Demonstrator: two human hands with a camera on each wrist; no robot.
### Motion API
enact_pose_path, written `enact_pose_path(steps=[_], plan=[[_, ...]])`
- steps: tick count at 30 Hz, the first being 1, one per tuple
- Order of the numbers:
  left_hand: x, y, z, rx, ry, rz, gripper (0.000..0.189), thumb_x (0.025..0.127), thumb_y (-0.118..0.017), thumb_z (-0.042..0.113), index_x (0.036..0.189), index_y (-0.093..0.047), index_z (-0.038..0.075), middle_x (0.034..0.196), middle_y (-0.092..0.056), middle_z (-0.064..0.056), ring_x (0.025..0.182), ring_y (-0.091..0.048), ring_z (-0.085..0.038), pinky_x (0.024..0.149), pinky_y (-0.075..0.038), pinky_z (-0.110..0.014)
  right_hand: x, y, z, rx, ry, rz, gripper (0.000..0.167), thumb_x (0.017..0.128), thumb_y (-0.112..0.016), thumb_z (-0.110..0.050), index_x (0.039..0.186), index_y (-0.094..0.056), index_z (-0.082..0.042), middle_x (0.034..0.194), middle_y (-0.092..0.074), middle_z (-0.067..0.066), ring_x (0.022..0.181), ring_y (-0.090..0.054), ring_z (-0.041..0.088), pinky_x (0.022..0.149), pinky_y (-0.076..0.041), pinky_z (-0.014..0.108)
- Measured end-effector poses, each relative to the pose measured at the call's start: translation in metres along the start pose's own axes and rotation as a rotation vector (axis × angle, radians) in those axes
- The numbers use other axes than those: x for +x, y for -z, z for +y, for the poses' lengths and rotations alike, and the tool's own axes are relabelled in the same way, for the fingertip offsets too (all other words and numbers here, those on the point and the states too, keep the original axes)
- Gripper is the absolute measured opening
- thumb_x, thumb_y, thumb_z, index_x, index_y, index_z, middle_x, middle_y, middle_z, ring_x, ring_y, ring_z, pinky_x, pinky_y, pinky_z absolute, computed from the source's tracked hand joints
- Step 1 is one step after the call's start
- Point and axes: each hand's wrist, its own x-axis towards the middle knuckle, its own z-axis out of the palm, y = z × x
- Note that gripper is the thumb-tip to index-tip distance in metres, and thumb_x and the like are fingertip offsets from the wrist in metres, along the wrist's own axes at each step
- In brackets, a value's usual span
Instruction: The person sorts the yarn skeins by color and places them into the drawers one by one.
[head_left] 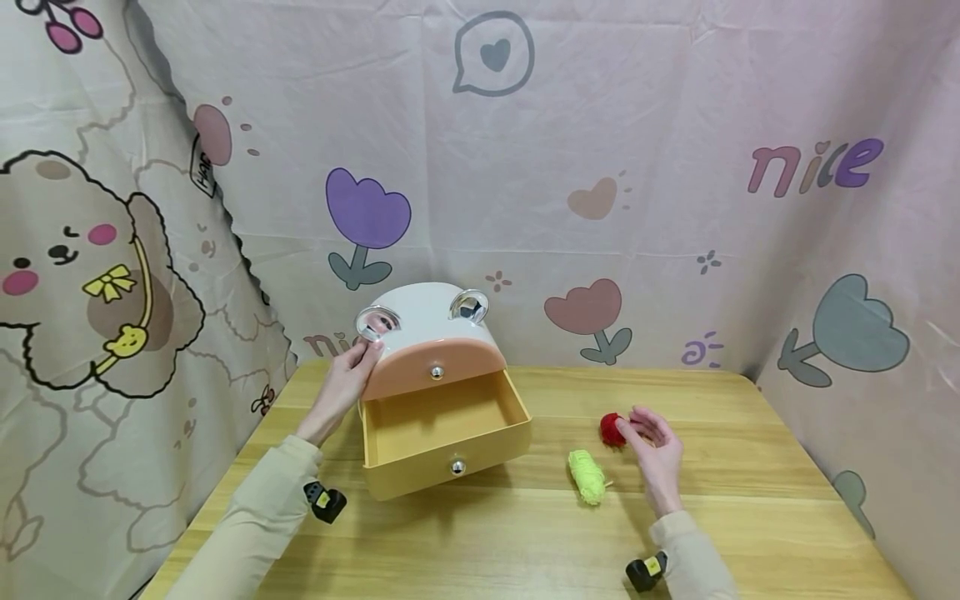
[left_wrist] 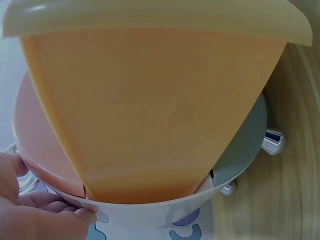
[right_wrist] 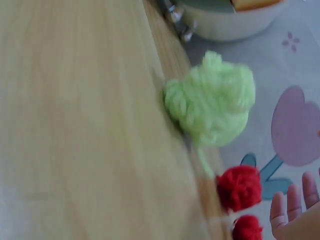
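Observation:
A small white drawer cabinet with two silvery, ear-like rings on top stands at the left of the table. Its peach top drawer is closed, while the yellow middle drawer is pulled out with nothing inside. A green lower drawer shows in the left wrist view. My left hand grips the cabinet's upper left side. Beside a red yarn ball, my right hand has its fingers fairly straight; contact is unclear. Nearer the front lies a light green yarn skein.
The wooden table meets a printed cloth backdrop at the back and both sides. In the right wrist view, a second red yarn piece lies beside the first. Silver knobs stick out from the drawer fronts.

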Motion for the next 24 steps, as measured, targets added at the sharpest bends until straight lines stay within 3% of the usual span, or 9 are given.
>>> enact_pose_path(steps=[5, 10, 13, 16, 20, 24], plan=[[0.0, 0.0, 0.0, -0.003, -0.005, -0.002, 0.058, 0.108, -0.042, 0.041, 0.151, -0.042, 0.002, 0.165, -0.026, -0.013, 0.154, -0.025, -0.03, 0.127, -0.023, -0.047, 0.006, 0.008, 0.009, -0.072, -0.073, 0.013, 0.053, 0.084, -0.079, -0.002, 0.132, -0.056, 0.004, 0.104, -0.068, -0.015, 0.102, -0.057, 0.014, 0.078, -0.047, 0.009], [0.0, 0.0, 0.0, -0.005, -0.006, 0.0, 0.058, 0.108, -0.042, 0.042, 0.15, -0.043, 0.002, 0.165, -0.027, -0.013, 0.152, -0.027, -0.029, 0.126, -0.025, -0.047, 0.009, 0.014, 0.016, -0.196, -0.15, -0.059, 0.062, 0.086, -0.078, -0.008, 0.141, -0.051, -0.002, 0.111, -0.063, -0.02, 0.109, -0.053, 0.009, 0.08, -0.045, 0.007], [0.0, 0.0, 0.0, -0.006, -0.005, 0.001, 0.059, 0.108, -0.042, 0.043, 0.15, -0.044, 0.002, 0.164, -0.03, -0.014, 0.149, -0.031, -0.029, 0.125, -0.026, -0.047, 0.011, 0.017, 0.018, -0.281, -0.163, -0.106, 0.064, 0.087, -0.078, -0.011, 0.144, -0.051, -0.004, 0.112, -0.061, -0.019, 0.106, -0.053, 0.005, 0.081, -0.044, 0.008], [-0.001, 0.0, 0.0, -0.013, -0.003, 0.0, 0.059, 0.108, -0.042, 0.042, 0.151, -0.043, 0.002, 0.164, -0.029, -0.014, 0.15, -0.03, -0.029, 0.125, -0.026, -0.047, 0.013, 0.019, 0.02, -0.341, -0.158, -0.145, 0.064, 0.087, -0.078, -0.011, 0.145, -0.051, -0.004, 0.115, -0.062, -0.01, 0.102, -0.054, 0.003, 0.08, -0.044, 0.011], [-0.001, 0.0, 0.001, -0.032, -0.002, 0.0, 0.058, 0.108, -0.042, 0.042, 0.149, -0.044, 0.001, 0.165, -0.028, -0.012, 0.15, -0.03, -0.028, 0.125, -0.026, -0.046, 0.018, 0.021, 0.021, -0.381, -0.154, -0.197, 0.066, 0.087, -0.077, -0.009, 0.147, -0.049, -0.005, 0.125, -0.061, 0.005, 0.095, -0.054, 0.0, 0.077, -0.045, 0.013], [-0.001, 0.0, 0.0, -0.041, -0.003, 0.0, 0.057, 0.108, -0.043, 0.041, 0.147, -0.046, 0.0, 0.164, -0.03, -0.013, 0.147, -0.032, -0.027, 0.124, -0.027, -0.046, 0.024, 0.021, 0.023, -0.392, -0.157, -0.248, 0.068, 0.087, -0.076, -0.005, 0.148, -0.048, -0.004, 0.128, -0.06, 0.009, 0.083, -0.054, -0.003, 0.067, -0.044, 0.015]])
